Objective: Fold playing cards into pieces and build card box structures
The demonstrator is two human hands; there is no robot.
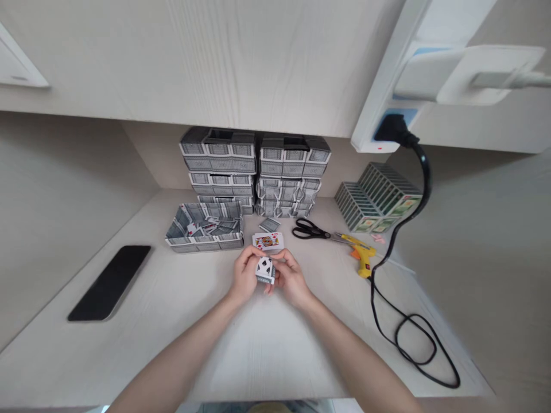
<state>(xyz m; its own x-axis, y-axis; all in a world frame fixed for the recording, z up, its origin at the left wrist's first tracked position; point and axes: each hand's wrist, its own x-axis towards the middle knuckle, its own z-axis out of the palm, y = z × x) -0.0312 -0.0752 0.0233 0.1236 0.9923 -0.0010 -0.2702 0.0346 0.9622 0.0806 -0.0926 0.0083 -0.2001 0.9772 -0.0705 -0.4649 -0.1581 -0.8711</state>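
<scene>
Between my two hands is a playing card [264, 267] with black spades, its lower edge folded and showing the grey patterned back. My left hand [246, 273] grips it from the left, fingers curled at its top edge. On the other side my right hand [291, 276] pinches it, some fingers hidden beneath. Just beyond my fingertips lies a stack of playing cards [275, 241], a red-and-yellow face card on top. A grey-backed card piece [270, 224] rests behind that stack.
An open box made of cards [204, 246] holds loose card pieces. Stacked card boxes [294, 166] stand at the back. Black scissors [310, 229], a yellow glue gun [364, 261], a looped black cord [398, 344] and green-edged card packs [379, 195] lie right; a phone [109, 283] lies left.
</scene>
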